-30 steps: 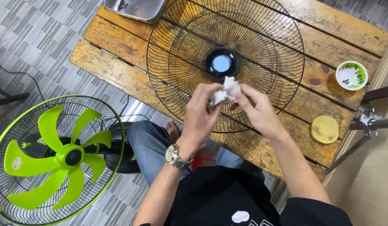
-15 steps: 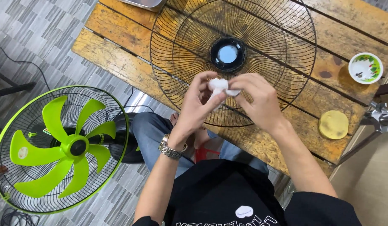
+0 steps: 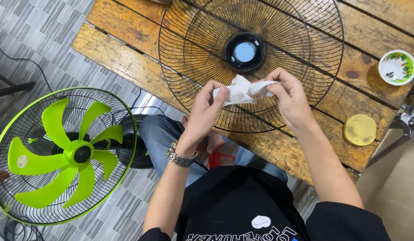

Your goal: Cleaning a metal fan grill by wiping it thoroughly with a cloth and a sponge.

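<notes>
1. at the far left a green-bladed fan [image 3: 66,154] lay on the grey tiled floor [image 3: 33,40], its five blades behind a black wire guard with a green rim, and a black cord [image 3: 46,80] ran across the tiles above it.
2. the left hand [image 3: 206,110], with a metal wristwatch [image 3: 180,156] on its wrist, was closed on the left end of a crumpled white tissue [image 3: 242,90], pinching it between thumb and fingers.
3. the tissue was held up between both hands, over the lower part of a black wire fan guard [image 3: 207,49] and clear of the table as far as could be told.
4. the guard lay flat on a worn wooden table [image 3: 122,58], with a round black hub and pale blue centre [image 3: 245,52] just above the tissue.
5. the right hand [image 3: 292,101] was closed on the tissue's right end, fingertips pinching the paper.
6. to the right, on the table, a round yellow sponge pad [image 3: 359,129] lay near the edge, and a small white bowl with a green pattern [image 3: 397,67] stood above it, well apart from the hands.
7. a metal stand part [image 3: 410,120] showed at the right edge.
</notes>
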